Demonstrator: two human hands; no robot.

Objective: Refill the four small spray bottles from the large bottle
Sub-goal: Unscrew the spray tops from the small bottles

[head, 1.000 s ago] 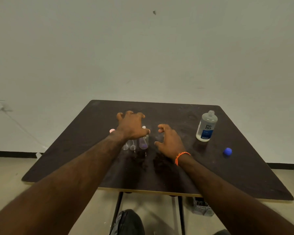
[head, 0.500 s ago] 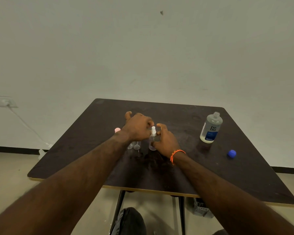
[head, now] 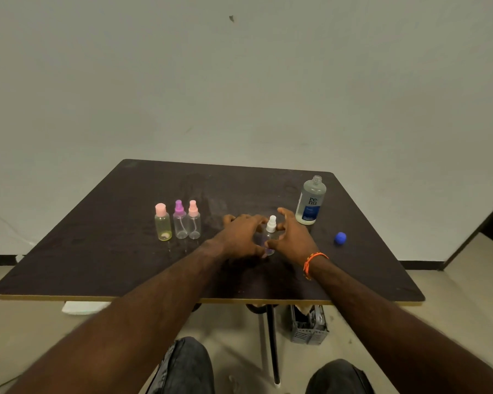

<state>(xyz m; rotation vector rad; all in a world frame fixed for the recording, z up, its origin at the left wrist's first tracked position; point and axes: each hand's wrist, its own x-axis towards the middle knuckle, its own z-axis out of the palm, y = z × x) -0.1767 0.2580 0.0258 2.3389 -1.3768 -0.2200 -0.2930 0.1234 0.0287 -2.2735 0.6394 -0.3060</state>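
two knees in dark trousers at the bottom edge; a grey slotted plastic crate on the floor under the dark brown desk. two bare forearms reach forward over the near edge, an orange cord bracelet on the right wrist.

count on the desk: four small bottles, one large bottle, one loose blue cap.

left hand and right hand sit palm-down, facing each other at mid-desk. between them stands the small clear spray bottle with white nozzle, upright. fingers of both hands curl in around its body, thumbs low; nozzle stands free above them. how firm the contact is, cannot tell.

to the left, apart from the hands, a tight row of three upright: small yellowish bottle with pink flat cap, small clear spray bottle with purple nozzle, small clear spray bottle with pink nozzle.

right side: round blue cap lying alone. farther back, large clear bottle with blue label, upright, neck uncapped, just beyond the right hand.
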